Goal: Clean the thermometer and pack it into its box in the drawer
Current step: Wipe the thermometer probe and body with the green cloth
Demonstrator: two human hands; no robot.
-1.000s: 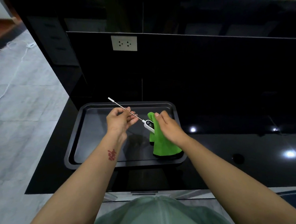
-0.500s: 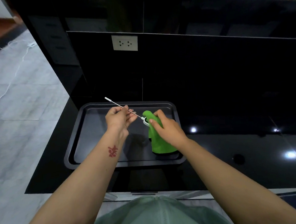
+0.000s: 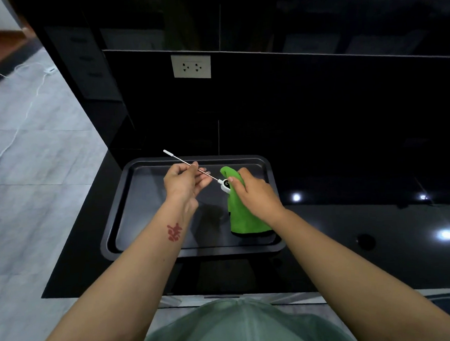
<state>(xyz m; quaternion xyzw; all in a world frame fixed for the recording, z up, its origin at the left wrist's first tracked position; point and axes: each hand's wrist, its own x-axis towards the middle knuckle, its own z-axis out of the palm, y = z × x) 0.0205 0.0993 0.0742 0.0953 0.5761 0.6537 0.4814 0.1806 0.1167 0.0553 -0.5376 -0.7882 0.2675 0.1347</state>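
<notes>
The left hand (image 3: pixel 185 181) keeps its hold on the thermometer (image 3: pixel 223 186), thumb and fingertips pinching the thin metal probe about midway, with the other fingers loosely curled beneath. The capped tip pokes out beyond the hand, up and to the left.

The right hand (image 3: pixel 256 194) is where the change lies. A second ago the white head sat bare in front of the green cloth (image 3: pixel 244 216). Half a second ago the cloth was drawn up over it. Now the head shows again at the cloth's left edge, with the right thumb against it and the fingers bunching the cloth behind. That reads as a rubbing stroke across the head, so the cleaning step is in progress.

The thermometer is held in the air between both hands, above the black tray (image 3: pixel 112 228), while the cloth's lower end hangs down to the tray near its right front corner. The tray rests on the glossy black table (image 3: pixel 352 242). Neither box nor drawer is in view, so packing is probably some way off.
</notes>
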